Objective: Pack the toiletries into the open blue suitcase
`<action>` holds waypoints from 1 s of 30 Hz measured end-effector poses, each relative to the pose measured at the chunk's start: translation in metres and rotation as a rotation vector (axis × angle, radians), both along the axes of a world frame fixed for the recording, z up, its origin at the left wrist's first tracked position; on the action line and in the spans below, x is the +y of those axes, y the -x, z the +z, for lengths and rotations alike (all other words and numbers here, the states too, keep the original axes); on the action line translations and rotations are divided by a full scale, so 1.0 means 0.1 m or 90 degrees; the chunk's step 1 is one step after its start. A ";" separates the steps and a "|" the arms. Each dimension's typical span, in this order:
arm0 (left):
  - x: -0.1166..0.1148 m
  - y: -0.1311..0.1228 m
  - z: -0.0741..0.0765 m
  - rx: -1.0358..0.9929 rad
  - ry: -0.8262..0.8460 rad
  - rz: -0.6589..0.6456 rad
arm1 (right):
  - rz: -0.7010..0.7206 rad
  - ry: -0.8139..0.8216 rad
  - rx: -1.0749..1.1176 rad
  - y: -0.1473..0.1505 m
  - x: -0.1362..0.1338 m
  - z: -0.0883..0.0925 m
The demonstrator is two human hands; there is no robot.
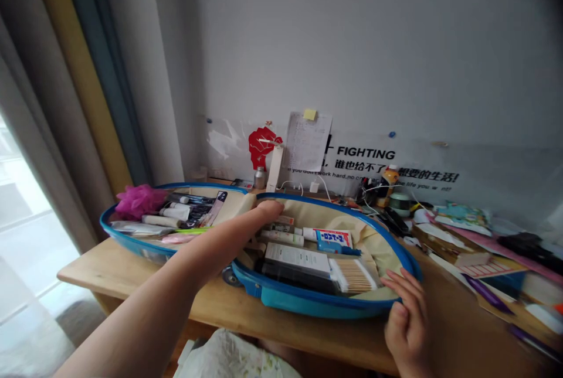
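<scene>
A blue-rimmed suitcase lies opened flat, its two halves side by side. My left hand reaches into the right half, by the far edge near the middle divide; its fingers are mostly hidden. Below it lie white tubes, a blue, white and red packet, a white box and a pack of cotton swabs. My right hand rests at the right front rim, fingers stretched over the edge and apart. A pink bath puff and several tubes fill the left half.
The suitcase stands on a wooden table. Papers, purple pens, a jar and an orange bottle crowd the right side. A metal bottle and white cables are behind, against the wall. Curtains hang at the left.
</scene>
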State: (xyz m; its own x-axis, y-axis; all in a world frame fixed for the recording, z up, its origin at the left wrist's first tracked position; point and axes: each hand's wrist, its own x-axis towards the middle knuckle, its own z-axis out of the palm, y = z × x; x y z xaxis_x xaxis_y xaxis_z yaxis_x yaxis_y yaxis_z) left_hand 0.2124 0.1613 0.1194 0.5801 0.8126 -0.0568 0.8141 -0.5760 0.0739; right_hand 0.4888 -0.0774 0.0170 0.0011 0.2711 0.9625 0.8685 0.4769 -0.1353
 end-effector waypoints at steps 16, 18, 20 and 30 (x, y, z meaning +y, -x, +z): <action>-0.15 -0.02 0.03 0.101 -0.023 -0.050 | 0.007 -0.002 -0.004 -0.02 0.00 0.02; -0.15 -0.01 0.02 0.097 -0.015 -0.050 | 0.007 -0.005 -0.012 -0.03 0.01 0.01; -0.16 -0.01 0.02 0.088 -0.013 -0.048 | 0.008 -0.008 -0.021 -0.04 0.01 0.01; -0.24 0.31 0.42 -0.078 -0.120 0.086 | 0.014 -0.019 -0.037 -0.05 0.03 0.03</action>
State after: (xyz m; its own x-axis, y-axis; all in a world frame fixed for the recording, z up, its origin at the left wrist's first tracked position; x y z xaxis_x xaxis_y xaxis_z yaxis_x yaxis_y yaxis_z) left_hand 0.1813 0.1375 0.1612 0.4592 0.8725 0.1671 0.8758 -0.4761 0.0791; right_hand 0.4938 -0.0745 0.0200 -0.0609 0.2415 0.9685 0.8641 0.4985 -0.0700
